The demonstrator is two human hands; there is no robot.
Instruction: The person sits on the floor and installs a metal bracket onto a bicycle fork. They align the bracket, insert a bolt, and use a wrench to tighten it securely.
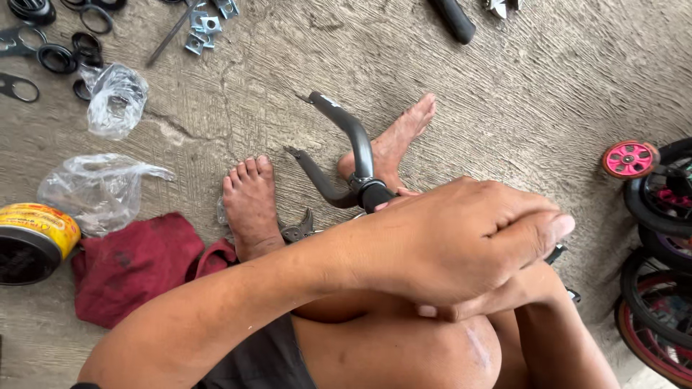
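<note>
The left hand [461,241] lies nearest, its fingers [530,230] pressed together and folded over the right hand [504,295], which is almost wholly hidden beneath; only some fingertips show under the left palm, so how the right fingers sit cannot be told. Both hands rest just above a bent bare knee [404,346]. Out from under the left hand, on the thumb side, comes a black forked metal bicycle part with two curved blades [346,155], joined at a black collar that touches the hand's edge; the hands seem to be clamped on its hidden stem, and its blades point up and away over the concrete floor [540,86].

Just beyond the fingers stand two bare feet [249,205], one on each side of the fork, with a pair of dark pliers [299,230] between them. Further left of the fingers lie a crumpled dark red cloth [137,263], a round yellow tin with a dark inside [32,241] and two clear crumpled plastic bags [101,191]. To the right of the fingers, near the frame edge, sit small black-tyred bicycle wheels [659,288] and one pink round hub [628,159].

Farthest off, at the top, lie several black rings [68,54], a cluster of small silver brackets [205,29], a thin dark rod [169,36] and a black rubber handle grip [454,18].
</note>
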